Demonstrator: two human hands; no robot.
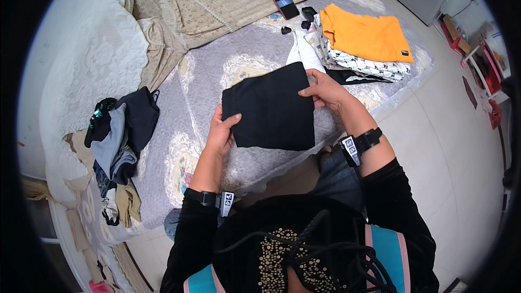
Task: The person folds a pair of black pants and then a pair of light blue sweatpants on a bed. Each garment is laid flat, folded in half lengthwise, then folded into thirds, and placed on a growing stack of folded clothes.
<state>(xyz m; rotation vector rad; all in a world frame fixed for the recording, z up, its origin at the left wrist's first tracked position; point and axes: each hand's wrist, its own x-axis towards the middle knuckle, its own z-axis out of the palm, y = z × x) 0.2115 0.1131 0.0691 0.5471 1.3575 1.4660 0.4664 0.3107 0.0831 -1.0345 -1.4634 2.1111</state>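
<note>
Over the bed [209,76], mid-view, your left hand [221,131] pinches the folded black garment [269,109] at 8 o'clock; your right hand [326,92] pinches it at 2 o'clock, near the folded clothes stack [366,35]

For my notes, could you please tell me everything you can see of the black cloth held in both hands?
The black cloth is plain, soft-looking matte fabric, folded into a flat, roughly four-sided bundle, turned slightly askew. No pockets or fastenings can be made out. It is over the near side of the bed; whether it touches is unclear. The left hand holds its left edge, the right hand its upper right edge, thumbs on top.
</note>
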